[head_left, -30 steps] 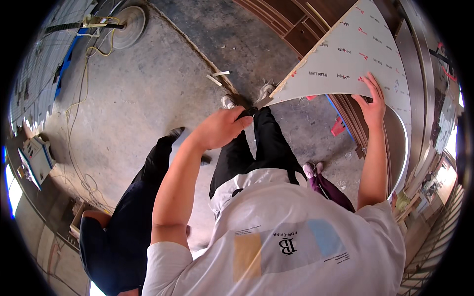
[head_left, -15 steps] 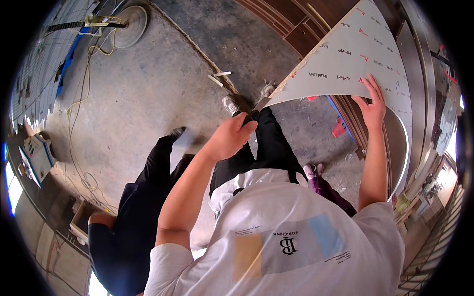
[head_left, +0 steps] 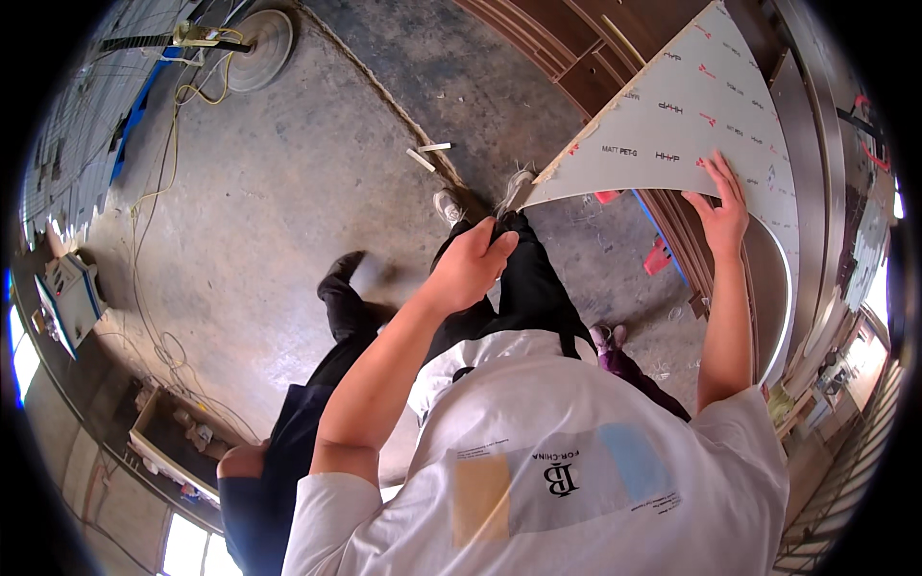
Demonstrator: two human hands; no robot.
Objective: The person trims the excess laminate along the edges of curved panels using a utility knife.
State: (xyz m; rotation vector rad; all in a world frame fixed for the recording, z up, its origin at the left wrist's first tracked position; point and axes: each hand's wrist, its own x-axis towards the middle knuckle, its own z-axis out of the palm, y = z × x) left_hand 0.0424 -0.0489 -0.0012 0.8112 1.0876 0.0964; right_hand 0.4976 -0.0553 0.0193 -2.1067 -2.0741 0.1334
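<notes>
My left hand (head_left: pixel 471 271) is wrapped round the dark handle of a flat-bladed hand tool (head_left: pixel 516 200). Its blade lies at the near corner of a light grey printed panel (head_left: pixel 643 134), along the rough, pale left edge. The fingers hide most of the handle, so I cannot tell the exact kind of tool. On the panel's face, beside its curved near edge, my right hand (head_left: pixel 725 213) rests with fingers spread, holding nothing.
Brown boards (head_left: pixel 595 82) are stacked beneath and beyond the panel. Two short pale strips (head_left: pixel 421 159) lie on the concrete floor. To my left stands another person in dark clothes (head_left: pixel 288 442); shoes and purple trousers (head_left: pixel 624 370) show at right. Cables (head_left: pixel 136 240) cross the floor.
My left hand has shifted slightly right with the tool, along the panel's edge. The right hand stays about where it was. The person in dark clothes has moved to the right.
</notes>
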